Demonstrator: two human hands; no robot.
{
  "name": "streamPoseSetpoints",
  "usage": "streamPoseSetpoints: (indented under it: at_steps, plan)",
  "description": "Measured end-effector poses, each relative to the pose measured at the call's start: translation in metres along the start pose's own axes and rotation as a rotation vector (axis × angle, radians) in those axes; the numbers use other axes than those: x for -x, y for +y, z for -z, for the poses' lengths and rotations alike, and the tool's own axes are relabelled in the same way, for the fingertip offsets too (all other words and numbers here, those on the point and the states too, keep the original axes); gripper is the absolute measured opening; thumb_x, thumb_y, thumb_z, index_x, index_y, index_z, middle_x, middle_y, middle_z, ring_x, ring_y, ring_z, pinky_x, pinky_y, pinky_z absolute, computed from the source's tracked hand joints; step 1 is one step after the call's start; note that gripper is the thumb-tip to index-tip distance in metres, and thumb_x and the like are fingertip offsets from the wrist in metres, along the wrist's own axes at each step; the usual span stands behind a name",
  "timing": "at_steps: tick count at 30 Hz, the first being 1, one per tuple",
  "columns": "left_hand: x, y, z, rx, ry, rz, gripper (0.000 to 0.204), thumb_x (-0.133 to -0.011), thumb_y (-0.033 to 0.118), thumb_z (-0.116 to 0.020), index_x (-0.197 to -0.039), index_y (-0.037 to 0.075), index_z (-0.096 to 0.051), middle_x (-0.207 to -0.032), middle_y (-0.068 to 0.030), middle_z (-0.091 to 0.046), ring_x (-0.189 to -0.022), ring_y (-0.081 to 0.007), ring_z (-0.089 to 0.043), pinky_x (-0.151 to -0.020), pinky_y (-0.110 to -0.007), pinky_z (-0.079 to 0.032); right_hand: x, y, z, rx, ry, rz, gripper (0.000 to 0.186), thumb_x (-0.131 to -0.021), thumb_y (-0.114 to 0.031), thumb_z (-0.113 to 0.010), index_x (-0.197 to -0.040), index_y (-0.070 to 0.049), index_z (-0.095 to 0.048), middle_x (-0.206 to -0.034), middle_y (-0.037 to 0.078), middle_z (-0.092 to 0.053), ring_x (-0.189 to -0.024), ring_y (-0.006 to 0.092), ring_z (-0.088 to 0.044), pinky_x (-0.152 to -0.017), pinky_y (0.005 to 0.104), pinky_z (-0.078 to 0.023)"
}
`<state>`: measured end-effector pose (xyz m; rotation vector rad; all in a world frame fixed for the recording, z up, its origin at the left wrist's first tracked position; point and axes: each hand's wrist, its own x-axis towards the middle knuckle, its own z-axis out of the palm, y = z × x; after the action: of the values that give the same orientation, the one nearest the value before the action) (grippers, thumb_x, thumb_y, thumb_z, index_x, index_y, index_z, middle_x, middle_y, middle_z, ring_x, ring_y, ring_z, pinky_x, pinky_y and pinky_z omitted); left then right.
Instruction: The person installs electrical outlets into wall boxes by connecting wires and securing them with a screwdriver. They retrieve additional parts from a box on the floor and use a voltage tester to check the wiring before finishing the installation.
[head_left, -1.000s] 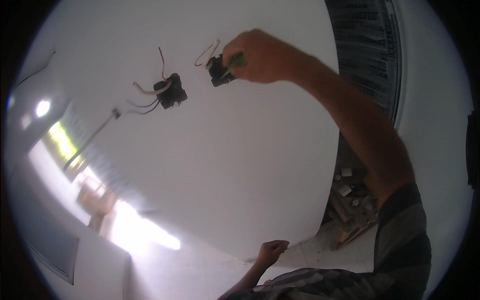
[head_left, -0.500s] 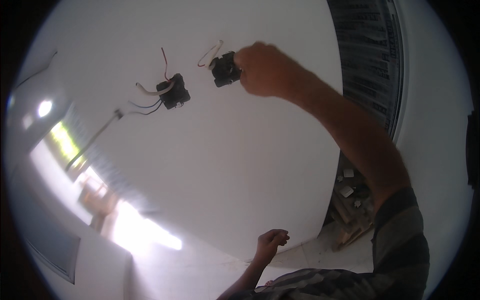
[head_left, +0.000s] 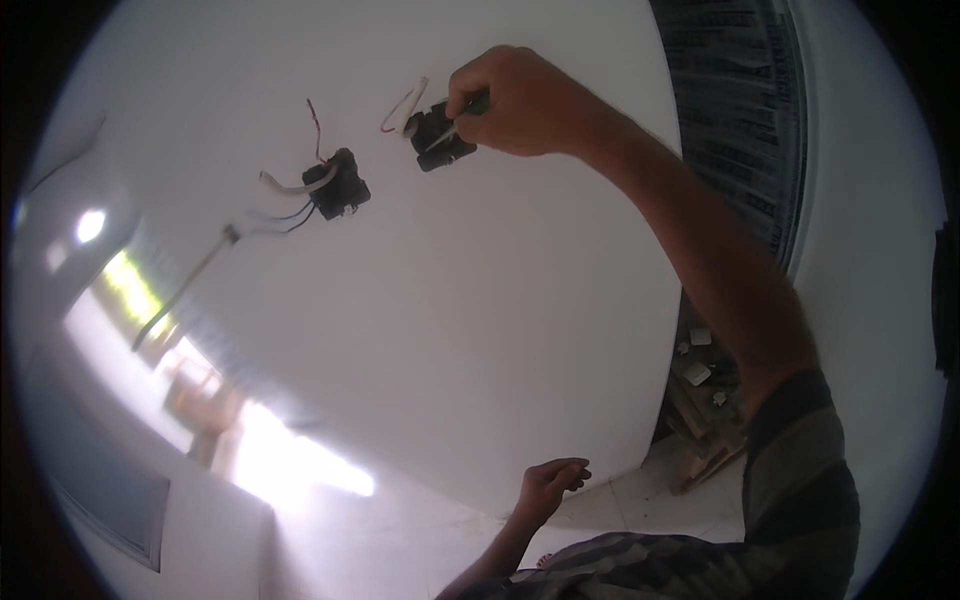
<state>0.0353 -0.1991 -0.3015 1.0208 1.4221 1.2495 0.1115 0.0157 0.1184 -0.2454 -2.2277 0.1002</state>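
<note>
I'm watching the right hand [head_left: 515,100] pinching a green tool [head_left: 479,102] over the right box [head_left: 427,128].
That black box is sitting on the wall [head_left: 480,310], near the left box [head_left: 337,188]; the left hand [head_left: 550,486] is hanging low, loosely curled, and I can't tell whether it's holding anything.

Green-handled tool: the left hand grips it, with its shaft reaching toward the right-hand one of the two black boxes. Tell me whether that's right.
Wrong hand: the head view shows the right hand gripping the green-handled tool. Its shaft does reach toward the right-hand black box.
</note>
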Motion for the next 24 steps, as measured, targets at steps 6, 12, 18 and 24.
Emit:
streamPoseSetpoints:
  at_steps: [6,12,18,24]
  plan:
    - [0.002,0.002,-0.004,-0.021,0.012,-0.009,0.031,-0.1,0.02,-0.064,-0.12,-0.003,-0.07,-0.099,-0.0104,-0.076,-0.085,-0.0138,-0.069,-0.082,-0.03,-0.056,0.0,-0.022,0.002,0.279,-0.076,0.121,0.009,-0.077,-0.004,-0.068,-0.085,-0.001,-0.07,-0.086,0.016,-0.071,-0.077,0.0306,-0.07,-0.069,0.0417,-0.056]
    - [-0.005,0.013,-0.011,-0.108,0.045,-0.073,0.027,-0.097,0.015,-0.067,-0.117,-0.004,-0.071,-0.096,-0.0111,-0.076,-0.084,-0.015,-0.069,-0.08,-0.03,-0.056,-0.002,-0.028,0.005,0.469,-0.129,0.184,0.009,-0.075,-0.001,-0.064,-0.082,0.002,-0.069,-0.078,0.018,-0.07,-0.071,0.032,-0.069,-0.064,0.0434,-0.055]
    - [-0.025,0.052,-0.005,0.22,0.117,-0.187,0.021,-0.099,0.006,-0.058,-0.111,-0.008,-0.067,-0.098,-0.0165,-0.073,-0.083,-0.0174,-0.067,-0.077,-0.032,-0.056,0.022,-0.024,0.041,0.29,0.064,0.122,0.014,-0.085,-0.009,-0.067,-0.095,-0.001,-0.072,-0.076,0.012,-0.068,-0.068,0.0234,-0.066,-0.066,0.0391,-0.053]
    - [-0.057,0.129,-0.001,0.333,0.127,-0.412,0.019,-0.099,0.003,-0.053,-0.106,-0.007,-0.067,-0.099,-0.0161,-0.073,-0.088,-0.0185,-0.068,-0.076,-0.03,-0.054,0.059,-0.001,0.052,0.133,0.216,0.044,0.021,-0.084,-0.014,-0.067,-0.097,0.001,-0.072,-0.083,0.019,-0.071,-0.074,0.0283,-0.071,-0.073,0.0404,-0.057]
